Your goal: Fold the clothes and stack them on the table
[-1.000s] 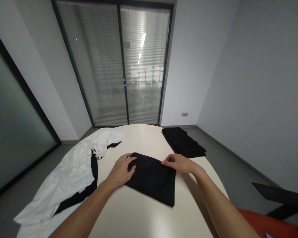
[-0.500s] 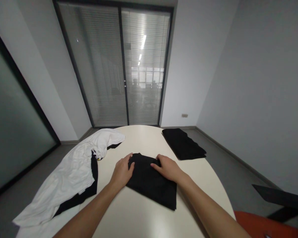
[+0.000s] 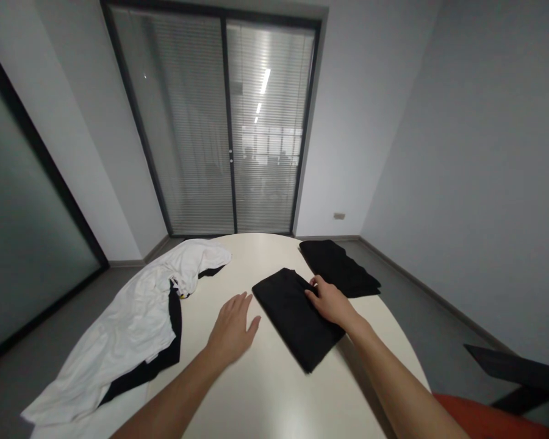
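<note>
A folded black cloth [image 3: 293,314] lies on the round white table [image 3: 265,390], turned at an angle. My right hand [image 3: 330,301] rests on its right edge, fingers curled over the fabric. My left hand [image 3: 232,328] lies flat on the bare table just left of the cloth, fingers stretched out, holding nothing. A second folded black cloth [image 3: 337,267] sits beyond, at the table's far right edge, close to my right hand.
A heap of white garments [image 3: 132,320] with black fabric under it covers the table's left side. An orange seat [image 3: 489,421] and a dark chair part [image 3: 516,366] are at the lower right. Glass doors with blinds stand behind the table.
The folded black cloth has slid right and turned toward the far stack under my right hand. My left hand has come off the cloth and lies flat on the table.
</note>
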A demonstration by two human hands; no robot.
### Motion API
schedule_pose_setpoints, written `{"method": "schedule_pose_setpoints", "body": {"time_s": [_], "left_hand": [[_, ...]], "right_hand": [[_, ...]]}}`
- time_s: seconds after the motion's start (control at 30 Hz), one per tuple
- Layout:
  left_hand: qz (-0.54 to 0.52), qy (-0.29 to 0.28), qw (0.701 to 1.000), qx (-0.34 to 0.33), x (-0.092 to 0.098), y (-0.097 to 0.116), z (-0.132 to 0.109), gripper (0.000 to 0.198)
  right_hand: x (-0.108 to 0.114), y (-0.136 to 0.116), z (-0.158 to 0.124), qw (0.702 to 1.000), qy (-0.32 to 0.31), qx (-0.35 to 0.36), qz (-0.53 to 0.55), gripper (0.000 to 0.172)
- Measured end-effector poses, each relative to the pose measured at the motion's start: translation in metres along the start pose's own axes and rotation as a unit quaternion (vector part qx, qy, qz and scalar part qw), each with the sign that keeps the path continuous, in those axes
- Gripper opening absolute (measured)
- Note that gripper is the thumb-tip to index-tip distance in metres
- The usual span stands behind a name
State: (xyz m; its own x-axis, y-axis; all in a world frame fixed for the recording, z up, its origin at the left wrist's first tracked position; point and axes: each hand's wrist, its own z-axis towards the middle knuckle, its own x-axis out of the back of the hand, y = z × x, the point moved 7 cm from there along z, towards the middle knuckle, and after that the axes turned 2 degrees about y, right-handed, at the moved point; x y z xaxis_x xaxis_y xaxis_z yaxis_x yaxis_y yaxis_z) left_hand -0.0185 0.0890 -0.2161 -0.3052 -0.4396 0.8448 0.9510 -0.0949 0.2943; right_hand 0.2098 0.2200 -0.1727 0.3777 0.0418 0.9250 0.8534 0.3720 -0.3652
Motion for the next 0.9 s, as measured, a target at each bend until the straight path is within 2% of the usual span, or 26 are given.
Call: {"method": "schedule_pose_setpoints", "body": {"time_s": [0.3, 0.53, 0.77, 0.9], "left_hand": [[0.017, -0.02, 1.0, 0.009, -0.004, -0.003, 0.0, 0.054], [0.024, -0.013, 1.0, 0.007, -0.01, -0.006, -0.001, 0.056], [0.029, -0.019, 0.999, 0.01, -0.01, -0.006, 0.0, 0.056], [0.034, -0.019, 0.999, 0.007, -0.012, -0.008, 0.0, 0.057]], "right_hand": [[0.046, 0.008, 0.033, 0.989, 0.131, 0.003, 0.062, 0.016], [0.087, 0.028, 0.079, 0.982, 0.19, -0.011, 0.019, 0.018], [0.127, 0.076, 0.123, 0.97, 0.232, -0.059, 0.033, 0.026], [0.121, 0.119, 0.145, 0.973, 0.206, -0.102, 0.011, 0.032]]}}
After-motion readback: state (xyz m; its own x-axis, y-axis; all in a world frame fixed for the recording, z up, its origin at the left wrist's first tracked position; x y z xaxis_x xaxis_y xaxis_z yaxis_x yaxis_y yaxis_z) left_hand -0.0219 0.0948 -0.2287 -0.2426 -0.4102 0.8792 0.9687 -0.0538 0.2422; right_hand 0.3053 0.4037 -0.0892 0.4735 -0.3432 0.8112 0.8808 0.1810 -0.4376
